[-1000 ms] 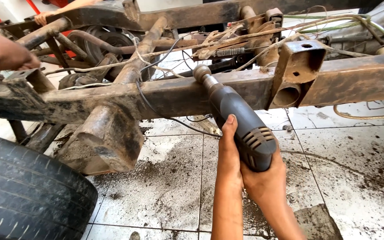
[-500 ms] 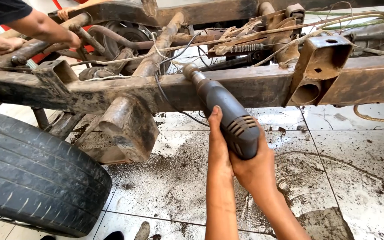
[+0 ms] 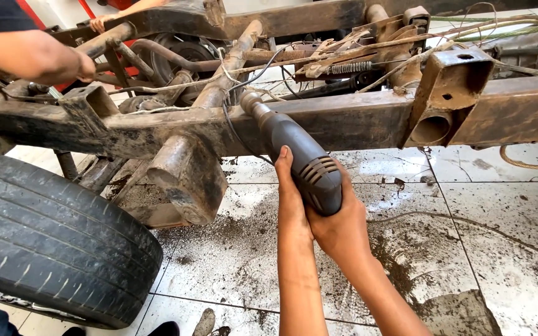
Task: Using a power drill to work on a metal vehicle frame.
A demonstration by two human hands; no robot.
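Both my hands hold a dark grey power tool (image 3: 300,149) that points up and left. Its metal nose touches the top of a rusty chassis rail (image 3: 356,118). My left hand (image 3: 291,199) lies along the tool's left side, thumb stretched up the body. My right hand (image 3: 340,227) wraps the vented rear end from below. A black cable (image 3: 230,127) hangs down in front of the rail beside the tool's nose.
A worn tyre (image 3: 51,242) fills the lower left. A rusty bracket (image 3: 449,87) with a round hole juts from the rail at right. Another person's arm (image 3: 32,56) reaches onto the frame at upper left. Dirt covers the white floor tiles (image 3: 250,249).
The view has shifted so the tyre shows more and the frame sits lower. The other person's arm has reached further along the frame. My grip on the tool is unchanged.
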